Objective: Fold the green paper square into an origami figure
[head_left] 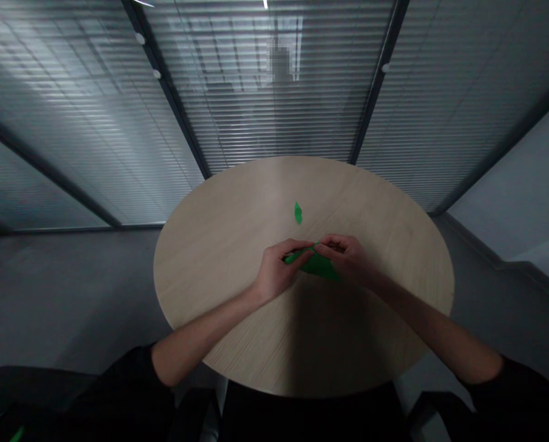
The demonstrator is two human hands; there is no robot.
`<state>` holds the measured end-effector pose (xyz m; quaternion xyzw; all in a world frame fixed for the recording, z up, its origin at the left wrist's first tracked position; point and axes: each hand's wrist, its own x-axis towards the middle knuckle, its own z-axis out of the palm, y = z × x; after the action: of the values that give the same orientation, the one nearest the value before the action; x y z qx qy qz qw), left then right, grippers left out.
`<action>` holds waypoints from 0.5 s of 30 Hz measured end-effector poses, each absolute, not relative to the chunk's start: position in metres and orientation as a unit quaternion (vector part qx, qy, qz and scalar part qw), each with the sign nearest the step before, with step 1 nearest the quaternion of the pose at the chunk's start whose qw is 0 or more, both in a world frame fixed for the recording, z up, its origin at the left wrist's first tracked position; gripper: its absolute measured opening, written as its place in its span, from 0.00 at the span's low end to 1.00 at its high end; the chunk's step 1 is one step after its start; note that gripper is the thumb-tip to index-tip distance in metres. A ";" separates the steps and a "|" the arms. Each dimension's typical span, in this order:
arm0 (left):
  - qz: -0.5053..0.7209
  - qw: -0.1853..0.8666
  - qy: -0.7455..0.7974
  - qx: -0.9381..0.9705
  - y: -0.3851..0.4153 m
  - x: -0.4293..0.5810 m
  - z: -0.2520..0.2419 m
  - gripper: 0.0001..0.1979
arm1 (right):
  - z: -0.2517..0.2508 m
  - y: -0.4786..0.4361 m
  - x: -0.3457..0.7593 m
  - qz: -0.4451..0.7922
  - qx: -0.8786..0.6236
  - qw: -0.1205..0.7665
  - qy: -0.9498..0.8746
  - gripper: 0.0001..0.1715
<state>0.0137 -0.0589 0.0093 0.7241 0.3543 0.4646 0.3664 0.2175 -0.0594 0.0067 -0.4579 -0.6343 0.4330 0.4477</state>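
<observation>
My left hand [276, 270] and my right hand [343, 258] meet above the middle of a round light-wood table [200, 245]. Between them is a sheet of green paper [319, 265], folded into a narrow shape. My left fingers pinch its pointed left end, and my right fingers grip its upper edge. Part of the paper is hidden by my fingers. A small leaf-shaped piece of green paper [298, 213] lies flat on the table, beyond my hands and apart from them.
Behind the table stands a glass partition with slatted blinds [274, 104] and dark metal frames. Grey floor [67, 294] surrounds the table. Dark chair shapes [26, 393] sit at the lower left, with a small green speck at the bottom edge.
</observation>
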 end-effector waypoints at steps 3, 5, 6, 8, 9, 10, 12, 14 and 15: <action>0.463 0.360 0.357 0.727 -0.059 0.014 0.008 0.08 | 0.006 -0.060 0.218 0.420 -0.464 0.450 -0.637 0.18; 0.464 0.357 0.357 0.728 -0.059 0.014 0.009 0.08 | 0.006 -0.060 0.218 0.415 -0.464 0.451 -0.639 0.18; 0.463 0.357 0.356 0.728 -0.059 0.014 0.009 0.08 | 0.006 -0.060 0.218 0.413 -0.464 0.451 -0.641 0.18; 0.459 0.358 0.354 0.732 -0.059 0.013 0.009 0.09 | 0.006 -0.060 0.218 0.411 -0.462 0.452 -0.643 0.18; 0.457 0.358 0.353 0.734 -0.059 0.012 0.010 0.09 | 0.007 -0.060 0.218 0.411 -0.462 0.452 -0.643 0.18; 0.455 0.356 0.351 0.737 -0.059 0.012 0.010 0.09 | 0.007 -0.060 0.218 0.412 -0.462 0.453 -0.641 0.18; 0.453 0.351 0.346 0.743 -0.059 0.012 0.010 0.09 | 0.007 -0.059 0.218 0.417 -0.464 0.453 -0.637 0.17; 0.455 0.349 0.341 0.745 -0.059 0.012 0.009 0.09 | 0.007 -0.060 0.218 0.422 -0.466 0.454 -0.631 0.18; 0.457 0.350 0.341 0.744 -0.059 0.012 0.009 0.09 | 0.006 -0.060 0.218 0.425 -0.465 0.455 -0.629 0.18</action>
<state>0.0121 -0.0587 0.0093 0.7436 0.3412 0.4565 0.3497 0.2178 -0.0596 0.0061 -0.4653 -0.6289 0.4253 0.4550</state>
